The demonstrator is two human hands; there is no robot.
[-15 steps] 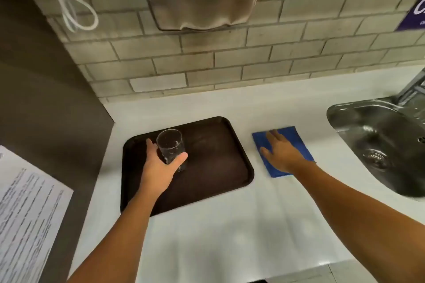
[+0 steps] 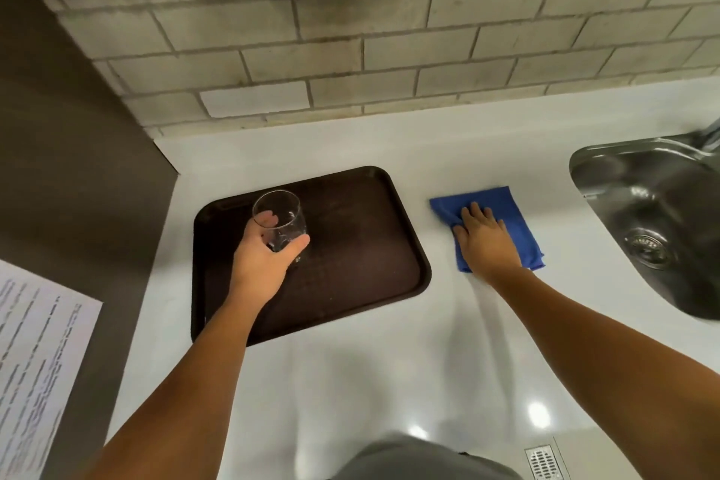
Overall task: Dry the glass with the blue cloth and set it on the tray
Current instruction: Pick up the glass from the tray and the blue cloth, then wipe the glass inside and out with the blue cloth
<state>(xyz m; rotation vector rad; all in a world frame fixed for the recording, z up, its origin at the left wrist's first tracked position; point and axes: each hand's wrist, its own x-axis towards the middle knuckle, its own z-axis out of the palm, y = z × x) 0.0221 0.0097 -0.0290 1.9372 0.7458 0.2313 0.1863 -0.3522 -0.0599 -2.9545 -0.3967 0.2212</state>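
Left hand [image 2: 259,265] wrapped around a clear glass [image 2: 279,220], thumb on the right side, fingers showing through the wall on the left; mouth of the glass tipped up toward the camera. Glass held over the far left part of a dark brown tray [image 2: 362,245]; base hidden behind the hand, so contact with the tray impossible to tell. Tray flat on a white counter [image 2: 389,362], rounded corners, raised rim. To the right of the tray, apart from it, a blue cloth [image 2: 510,214] spread on the counter, its left edge bunched up. Right hand [image 2: 485,242] palm down on the cloth, fingers curling into the bunched fold at the left edge, starting to pinch it rather than fully closed on it. Farther right, a steel sink [image 2: 643,214] set into the counter, drain visible. Along the far side, a tiled wall [image 2: 428,51]. At the near left, a printed sheet of paper [image 2: 35,362] against a dark panel.
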